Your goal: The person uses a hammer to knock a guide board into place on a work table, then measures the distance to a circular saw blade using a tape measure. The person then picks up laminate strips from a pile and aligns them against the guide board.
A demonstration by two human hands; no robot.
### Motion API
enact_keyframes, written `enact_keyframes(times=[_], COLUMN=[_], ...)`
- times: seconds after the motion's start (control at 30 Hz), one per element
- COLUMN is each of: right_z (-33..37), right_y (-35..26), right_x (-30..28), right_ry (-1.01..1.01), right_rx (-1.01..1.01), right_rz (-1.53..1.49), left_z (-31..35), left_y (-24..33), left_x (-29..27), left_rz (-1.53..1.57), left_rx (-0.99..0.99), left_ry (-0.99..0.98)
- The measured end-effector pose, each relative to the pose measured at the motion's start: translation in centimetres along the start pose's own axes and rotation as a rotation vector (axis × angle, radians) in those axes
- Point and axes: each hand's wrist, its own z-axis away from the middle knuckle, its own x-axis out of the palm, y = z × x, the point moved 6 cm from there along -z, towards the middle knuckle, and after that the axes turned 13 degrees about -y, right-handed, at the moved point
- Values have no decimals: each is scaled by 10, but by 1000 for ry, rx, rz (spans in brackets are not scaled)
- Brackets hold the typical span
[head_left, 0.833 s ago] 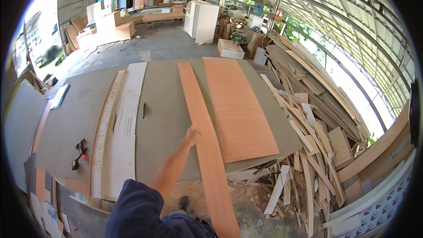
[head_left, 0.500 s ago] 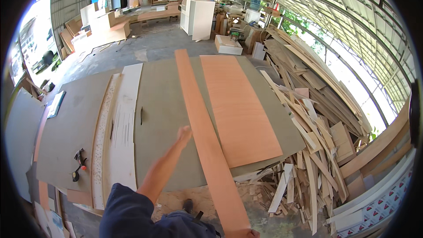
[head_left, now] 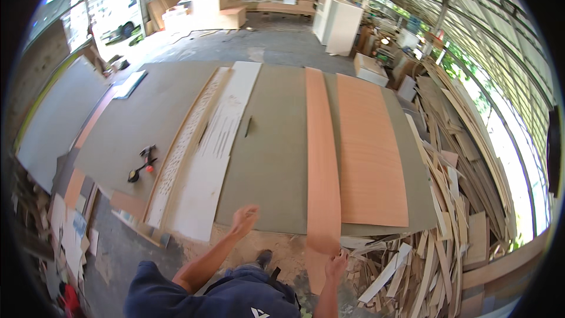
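Note:
A long thin reddish-brown plywood strip point(head_left: 322, 159) lies lengthwise across the grey-green sheet point(head_left: 273, 165), its near end bending down past the sheet's front edge. My right hand point(head_left: 336, 263) is closed on the strip's right edge near that drooping end. My left hand point(head_left: 245, 219) is in the air over the sheet's front edge, left of the strip, its fingers loosely apart and slightly blurred, with nothing visible in them. Beside the strip on the right lies a wider reddish-brown panel point(head_left: 372, 159).
Left of the strip are a dark slim tool point(head_left: 249, 126), a white board point(head_left: 203, 188), a perforated strip point(head_left: 176, 168), a tape measure point(head_left: 134, 175) and a red-black tool point(head_left: 147, 156). Offcuts point(head_left: 432, 259) pile up at right. A white cabinet point(head_left: 338, 23) stands behind.
My view has turned left. My left hand has come away from the strip, back toward me. The strip now lies straighter beside the wide panel, its near end bent down, my right hand still on it.

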Motion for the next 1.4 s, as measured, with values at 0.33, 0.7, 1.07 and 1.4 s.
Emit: enact_keyframes(times=[0.33, 0.7, 1.07, 1.4], right_z=[86, 173, 176, 138], right_y=[-53, -197, -259, -309], right_x=[67, 212, 319, 290], right_ry=[-159, -912, -805, -892], right_rx=[-193, -485, -213, 180], right_rz=[-183, -259, -445, -868], left_z=[199, 241, 202, 124], left_y=[-88, -93, -91, -103], left_x=[-88, -174, -305, -320], left_rz=[268, 196, -508, -454], left_rx=[-188, -253, -211, -130], left_ry=[369, 607, 639, 373])
